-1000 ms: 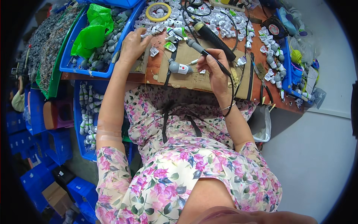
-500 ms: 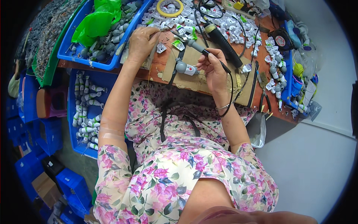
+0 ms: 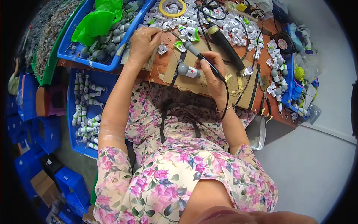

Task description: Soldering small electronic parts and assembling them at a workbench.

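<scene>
My right hand (image 3: 215,76) grips a soldering iron (image 3: 192,49) by its dark handle, the grey collar and tip pointing up and left. My left hand (image 3: 143,45) is closed in a pinch near the iron's tip; what sits between its fingertips is too small to make out. Below the iron a grey-and-white bulb-shaped part (image 3: 188,70) lies on a sheet of cardboard (image 3: 220,88). A white-and-green shell piece (image 3: 179,46) and a small white shell piece (image 3: 163,49) lie between my two hands.
White plastic shells (image 3: 233,31) are heaped at the back, with a yellow tape roll (image 3: 172,15) on them. A black cylindrical tool (image 3: 225,46) and cables lie across the right. A blue bin (image 3: 67,48) of grey parts stands left; pliers (image 3: 265,102) lie near the right edge.
My right hand and the soldering iron have shifted slightly down and left, and its fingers have drawn closer round the handle. My left hand keeps its pinch nearly in place.
</scene>
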Demonstrator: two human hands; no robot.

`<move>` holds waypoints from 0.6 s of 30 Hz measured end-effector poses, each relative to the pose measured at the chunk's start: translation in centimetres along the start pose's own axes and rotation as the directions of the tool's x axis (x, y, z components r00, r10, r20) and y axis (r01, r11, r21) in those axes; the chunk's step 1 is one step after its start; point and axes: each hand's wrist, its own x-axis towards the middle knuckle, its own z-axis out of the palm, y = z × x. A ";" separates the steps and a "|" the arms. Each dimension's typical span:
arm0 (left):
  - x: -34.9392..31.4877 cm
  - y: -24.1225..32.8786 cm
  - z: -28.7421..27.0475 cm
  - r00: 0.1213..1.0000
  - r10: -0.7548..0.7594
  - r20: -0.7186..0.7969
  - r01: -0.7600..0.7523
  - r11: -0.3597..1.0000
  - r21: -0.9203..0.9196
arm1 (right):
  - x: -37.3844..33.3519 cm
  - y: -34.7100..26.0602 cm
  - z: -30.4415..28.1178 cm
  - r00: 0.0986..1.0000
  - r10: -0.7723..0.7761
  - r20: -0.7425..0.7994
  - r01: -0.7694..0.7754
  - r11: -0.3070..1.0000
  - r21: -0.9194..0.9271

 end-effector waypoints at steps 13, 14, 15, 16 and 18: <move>0.0 0.0 0.1 1.000 0.005 0.012 -0.006 0.998 0.066 | 0.5 0.0 0.7 0.997 0.075 0.000 -0.075 0.987 0.141; 0.0 0.0 0.2 0.999 0.024 -0.025 -0.023 0.999 0.044 | 0.5 0.0 0.7 0.997 0.077 -0.002 -0.076 0.986 0.145; 0.0 0.0 0.2 0.999 0.024 -0.025 -0.023 0.999 0.045 | 0.5 0.1 0.7 0.997 0.077 -0.002 -0.076 0.986 0.146; 0.0 0.0 0.2 0.999 0.023 -0.025 -0.022 0.999 0.045 | 0.6 0.1 0.6 0.997 0.078 0.002 -0.077 0.984 0.163; 0.0 0.0 0.2 0.999 0.022 -0.025 -0.021 0.999 0.046 | 0.7 0.2 0.6 0.997 0.078 0.006 -0.078 0.980 0.181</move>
